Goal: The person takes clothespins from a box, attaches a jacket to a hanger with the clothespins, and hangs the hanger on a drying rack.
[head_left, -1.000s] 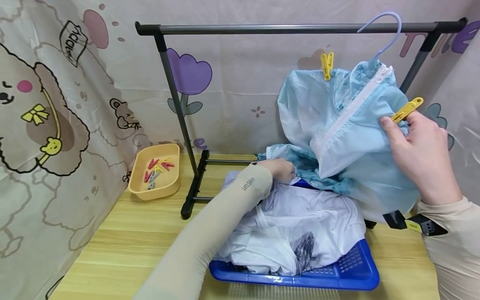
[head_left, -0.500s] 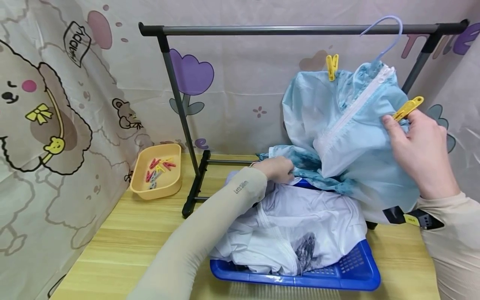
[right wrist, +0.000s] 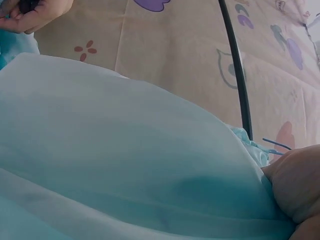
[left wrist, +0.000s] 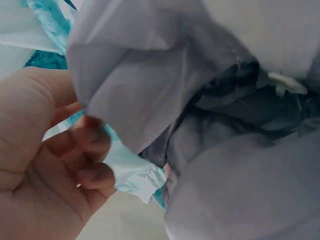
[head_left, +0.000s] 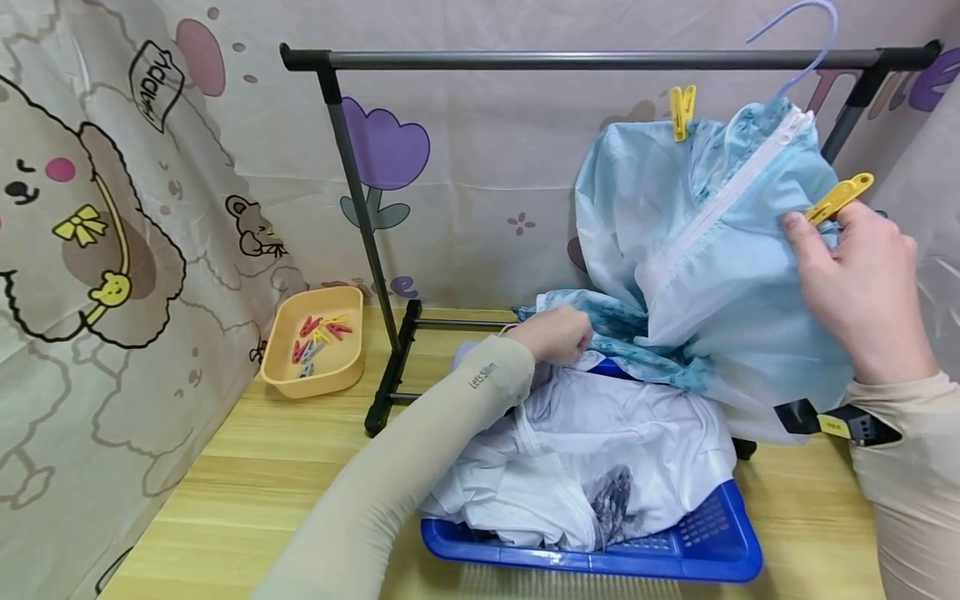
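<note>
Tub: yellow tub, on the wooden table, well left of the left hand; small red, yellow and grey clips lie in it.
Rack: dark rack; its left post stands left of the left hand and its rail runs above both hands.
Left hand: left hand over the far side of the basket, grasping an edge of pale cloth, by the wrist view part of the white clothes.
Basket: blue basket, nearer to me than the left grip, the white clothes heaped in it, dark patch on top.
Jacket: blue jacket, mostly between the hands; its patterned part drops beside the left hand.
First clip: yellow clip on the jacket's top edge, left of the right grip.
Hanger: lilac hanger, hook rising above the right grip and crossing the rail; contact I cannot tell.
Second clip: yellow peg, between the right thumb and forefinger.
Right hand: right hand, grasping the jacket's shoulder.
</note>
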The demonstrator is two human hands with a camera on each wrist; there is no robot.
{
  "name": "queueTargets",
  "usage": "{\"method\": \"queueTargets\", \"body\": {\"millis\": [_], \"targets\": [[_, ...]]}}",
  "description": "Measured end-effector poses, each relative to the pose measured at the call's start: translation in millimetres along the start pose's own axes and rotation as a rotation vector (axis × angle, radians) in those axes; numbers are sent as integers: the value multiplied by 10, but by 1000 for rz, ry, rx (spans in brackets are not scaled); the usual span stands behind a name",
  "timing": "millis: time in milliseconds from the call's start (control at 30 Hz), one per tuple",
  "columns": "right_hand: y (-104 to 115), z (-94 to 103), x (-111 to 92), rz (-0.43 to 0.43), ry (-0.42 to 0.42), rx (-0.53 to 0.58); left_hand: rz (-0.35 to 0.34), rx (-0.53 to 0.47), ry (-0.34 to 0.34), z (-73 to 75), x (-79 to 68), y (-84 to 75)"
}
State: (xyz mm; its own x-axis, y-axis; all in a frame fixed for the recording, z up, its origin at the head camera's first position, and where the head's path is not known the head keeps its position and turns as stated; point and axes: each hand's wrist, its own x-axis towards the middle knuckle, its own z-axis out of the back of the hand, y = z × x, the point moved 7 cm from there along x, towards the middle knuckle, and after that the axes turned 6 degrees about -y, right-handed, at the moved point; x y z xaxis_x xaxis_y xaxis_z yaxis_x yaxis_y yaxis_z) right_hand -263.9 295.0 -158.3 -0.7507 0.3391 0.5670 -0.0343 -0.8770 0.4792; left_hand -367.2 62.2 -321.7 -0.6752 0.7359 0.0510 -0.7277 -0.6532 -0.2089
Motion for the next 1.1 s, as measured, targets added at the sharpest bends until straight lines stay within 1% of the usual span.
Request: {"method": "queueTargets", "body": {"millis": [67, 200, 233, 300, 367, 533, 600, 667, 900, 1100], "targets": [[6, 11, 21, -5, -1, -7, 34, 2, -42, 23, 20, 17], [32, 34, 58, -12, -1, -12, 76, -8, -161, 97, 55, 39], [40, 39, 66, -12, -4, -12, 76, -9, -182, 108, 62, 35], [57, 45, 85, -14, -7, -13, 73, -9, -189, 105, 74, 25], [74, 48, 98, -15, -7, -13, 72, -6, -145, 66, 74, 16], [73, 11, 125, -33, 25, -20, 78, -1, 22, -72, 20, 17], [63, -15, 133, -35, 41, -26, 82, -13, 54, -103, -4, 31], [51, -40, 140, -33, 54, -36, 84, -23, 71, -125, -20, 51], [-16, -126, 160, -19, 82, -66, 74, -39, 77, -144, -45, 76], [-78, -190, 144, 0, 104, -69, 79, -17, 76, -131, -99, 49]]}}
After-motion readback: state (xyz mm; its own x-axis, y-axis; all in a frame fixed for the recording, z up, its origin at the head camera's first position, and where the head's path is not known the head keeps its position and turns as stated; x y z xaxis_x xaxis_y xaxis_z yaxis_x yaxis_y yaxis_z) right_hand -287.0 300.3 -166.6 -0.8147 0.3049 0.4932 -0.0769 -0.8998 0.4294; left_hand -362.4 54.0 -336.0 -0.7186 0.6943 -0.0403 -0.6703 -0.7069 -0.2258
